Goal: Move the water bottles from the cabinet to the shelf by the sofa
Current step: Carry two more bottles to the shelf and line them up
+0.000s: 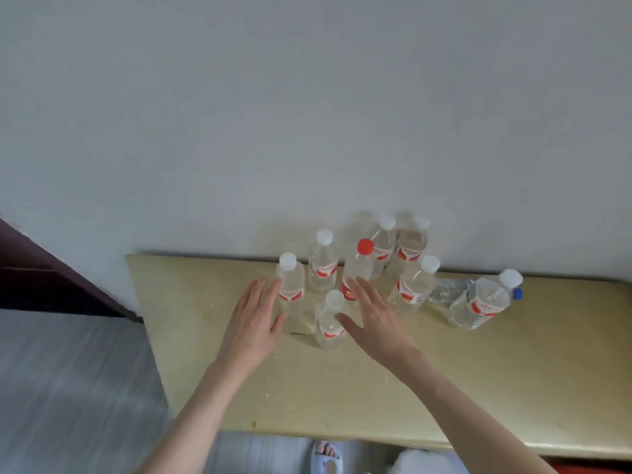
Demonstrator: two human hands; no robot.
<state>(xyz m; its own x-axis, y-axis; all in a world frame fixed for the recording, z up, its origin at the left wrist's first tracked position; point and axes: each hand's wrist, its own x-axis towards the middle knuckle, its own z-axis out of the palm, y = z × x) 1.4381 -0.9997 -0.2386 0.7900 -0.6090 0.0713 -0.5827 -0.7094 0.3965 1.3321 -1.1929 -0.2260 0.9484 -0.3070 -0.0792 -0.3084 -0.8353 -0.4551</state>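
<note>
Several clear water bottles with red-and-white labels stand clustered on a pale yellow cabinet top [307, 388] against the wall. Most have white caps; one bottle [357, 268] has a red cap. My left hand [253, 323] is open, fingers spread, just left of a white-capped bottle [290, 285]. My right hand [376, 323] is open too, its thumb against the nearest bottle [330, 319] and its fingers in front of the red-capped bottle. Neither hand holds anything. Another bottle [478, 302] stands apart at the right, with a blue-capped one [516, 294] partly hidden behind it.
A crumpled clear bottle [448, 289] lies behind the right-hand bottles. A white wall [307, 114] rises behind the cabinet. Grey floor [68, 388] lies to the left, with a dark wooden frame [34, 268] beyond. My slippered foot [326, 456] shows below the cabinet edge.
</note>
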